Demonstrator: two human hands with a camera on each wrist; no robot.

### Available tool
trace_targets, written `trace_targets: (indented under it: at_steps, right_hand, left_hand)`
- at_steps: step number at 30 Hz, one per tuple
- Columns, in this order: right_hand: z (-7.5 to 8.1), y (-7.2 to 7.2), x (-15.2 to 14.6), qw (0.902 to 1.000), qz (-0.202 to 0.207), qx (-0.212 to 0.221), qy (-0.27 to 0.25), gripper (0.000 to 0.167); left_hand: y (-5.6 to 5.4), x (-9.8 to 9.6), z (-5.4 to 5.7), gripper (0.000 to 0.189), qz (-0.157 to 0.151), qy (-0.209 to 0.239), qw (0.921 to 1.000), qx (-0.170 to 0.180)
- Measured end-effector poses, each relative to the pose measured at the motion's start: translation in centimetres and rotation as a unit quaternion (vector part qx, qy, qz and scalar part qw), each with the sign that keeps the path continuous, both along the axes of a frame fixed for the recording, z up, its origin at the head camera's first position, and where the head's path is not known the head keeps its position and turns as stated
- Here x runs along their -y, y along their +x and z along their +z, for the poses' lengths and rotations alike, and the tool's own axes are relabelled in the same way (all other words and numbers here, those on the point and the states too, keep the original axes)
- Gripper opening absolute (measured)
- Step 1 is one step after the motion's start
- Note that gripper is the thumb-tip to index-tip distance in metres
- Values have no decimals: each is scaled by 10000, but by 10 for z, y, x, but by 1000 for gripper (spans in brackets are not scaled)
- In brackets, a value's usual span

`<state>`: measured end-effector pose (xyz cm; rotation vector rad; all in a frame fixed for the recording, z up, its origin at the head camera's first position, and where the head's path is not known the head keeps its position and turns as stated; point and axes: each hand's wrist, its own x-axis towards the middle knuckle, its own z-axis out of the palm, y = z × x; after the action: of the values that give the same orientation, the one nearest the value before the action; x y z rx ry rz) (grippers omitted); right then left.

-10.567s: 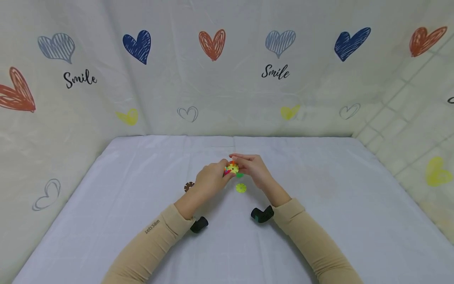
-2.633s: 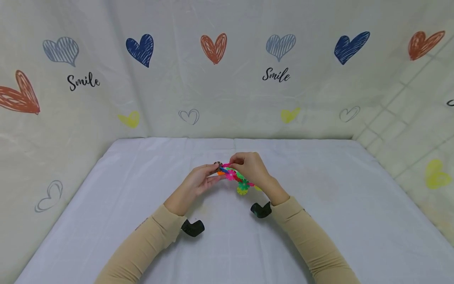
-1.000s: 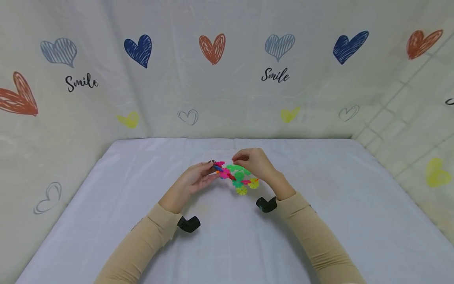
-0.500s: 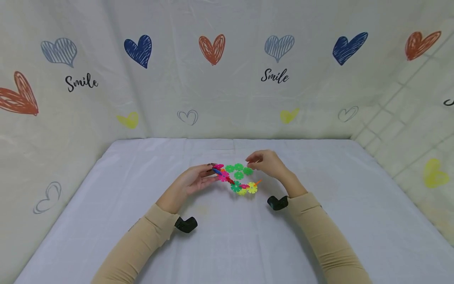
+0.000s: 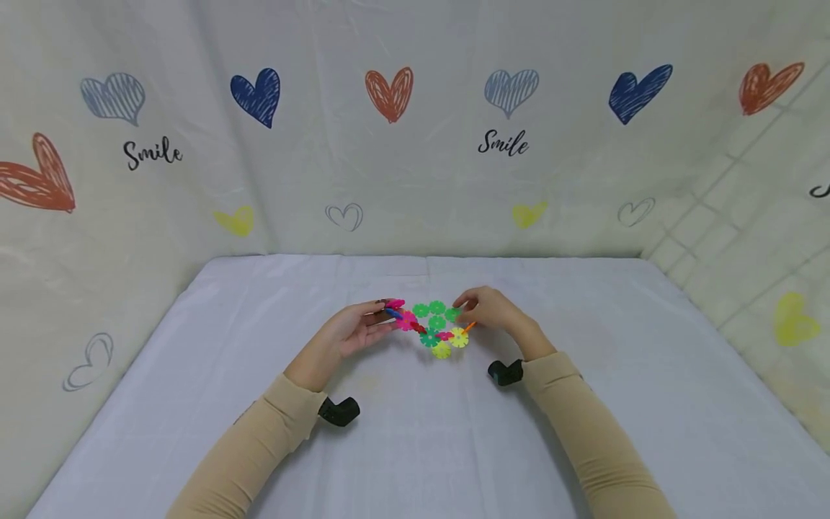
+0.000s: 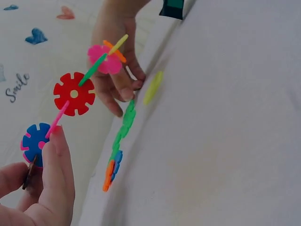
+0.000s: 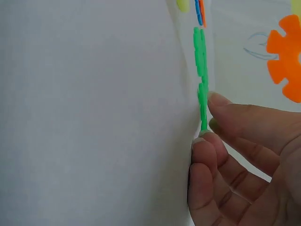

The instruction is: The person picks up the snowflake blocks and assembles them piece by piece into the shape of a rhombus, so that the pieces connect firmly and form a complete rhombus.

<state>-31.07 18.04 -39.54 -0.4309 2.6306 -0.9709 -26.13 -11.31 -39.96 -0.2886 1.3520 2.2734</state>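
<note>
Clearly, the head view shows a chain of discs [image 5: 429, 337] between the left hand [image 5: 346, 333] and right hand [image 5: 491, 308], green discs [image 5: 437, 308] just beyond it. Left wrist view: the left hand pinches its brown disc [image 6: 29, 173]. Right wrist view: the right hand pinches the green discs' edge.

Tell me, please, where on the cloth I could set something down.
The white cloth is bare between the left sleeve and right sleeve, outside each sleeve, and along the foot of the printed backdrop. It is crowded between the left hand and right hand, where the coloured discs cluster.
</note>
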Motion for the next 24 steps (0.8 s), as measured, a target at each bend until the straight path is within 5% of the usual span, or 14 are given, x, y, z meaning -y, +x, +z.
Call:
trace_targets:
  at_steps: [17, 24]
  right_hand:
    - [0, -2, 12, 9988, -227, 132, 408, 35]
    - [0, -2, 7, 9994, -225, 31, 269, 22]
  left_hand:
    - [0, 0, 0, 24, -282, 18, 9995, -161]
    - [2, 0, 0, 21, -313, 164, 9990, -280]
